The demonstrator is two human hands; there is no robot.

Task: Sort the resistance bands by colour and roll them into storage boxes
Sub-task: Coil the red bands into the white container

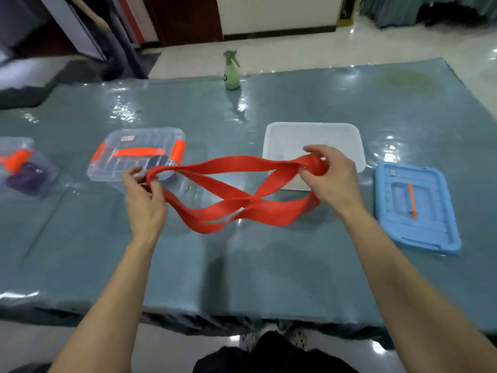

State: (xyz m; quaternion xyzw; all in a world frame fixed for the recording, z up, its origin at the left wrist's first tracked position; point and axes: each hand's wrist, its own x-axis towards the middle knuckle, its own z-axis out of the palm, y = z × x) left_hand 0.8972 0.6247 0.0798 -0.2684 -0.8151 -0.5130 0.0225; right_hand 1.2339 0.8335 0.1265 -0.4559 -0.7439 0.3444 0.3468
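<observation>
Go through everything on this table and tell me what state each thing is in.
Red rubber resistance band: unrolled, twisted, held at both ends.
Left hand: grips one end.
Right hand: grips the other end.
Clear plastic box with orange latches: lid on.
White plastic box: open, no lid.
Blue plastic lid: off, lying flat.
Green spray bottle: upright.

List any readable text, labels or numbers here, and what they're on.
Nothing legible.
Too blurred: pink sticker on clear plastic storage box with orange latches.
Unreadable: round dark mark on pale green spray bottle.
Too small: grey tag on blue plastic lid.
</observation>
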